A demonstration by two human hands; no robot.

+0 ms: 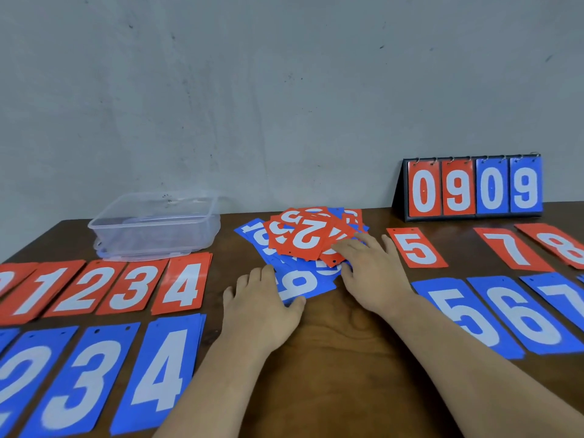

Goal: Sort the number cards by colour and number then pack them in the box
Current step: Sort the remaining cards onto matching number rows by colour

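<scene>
A loose heap of red and blue number cards (303, 238) lies at the table's middle back. My left hand (262, 301) rests flat at the heap's near left edge, thumb on a blue card (300, 284). My right hand (369, 270) lies on the heap's right side, fingertips on a red card (331, 259). Sorted rows lie flat: red 1 to 4 (126, 286) and blue 2 to 4 (94, 374) on the left, red 5 (417, 248), red 7 (512, 248), red 8 (562, 245) and blue 5 to 7 (505, 314) on the right. The clear plastic box (151, 229) stands back left.
A black flip scoreboard stand (474, 188) reading 0909 stands at the back right against the grey wall. Bare brown table (341, 358) shows between my forearms.
</scene>
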